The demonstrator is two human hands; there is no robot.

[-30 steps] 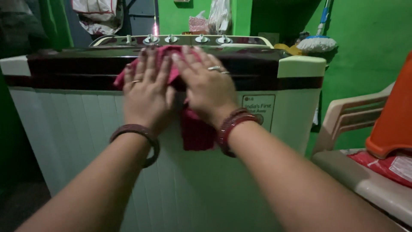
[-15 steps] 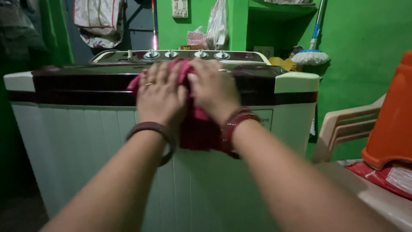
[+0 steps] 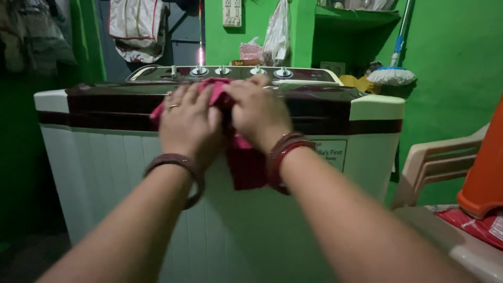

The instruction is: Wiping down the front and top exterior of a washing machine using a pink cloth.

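We have both hands pressed flat on a pink cloth [image 3: 242,157] at the front edge of the washing machine [image 3: 105,173]. Our left hand [image 3: 189,124] lies palm down with fingers spread, a ring on one finger, so its grip is released and simply pushing on the fabric. Our right hand [image 3: 259,112] sits just beside it, touching it, fingers curled loosely over the cloth; we cannot tell whether that grip is clenched on the fabric or only resting. The cloth is bunched under both palms on the dark maroon lid and hangs down the white front panel below our right wrist. Bangles circle both wrists. Beyond our fingertips stands a row of control knobs [image 3: 222,70]. Well off to the right of our right hand, a mop [image 3: 392,76] leans against the green wall, and nearer to us are a plastic chair [image 3: 435,165] and an orange tub [image 3: 484,167].
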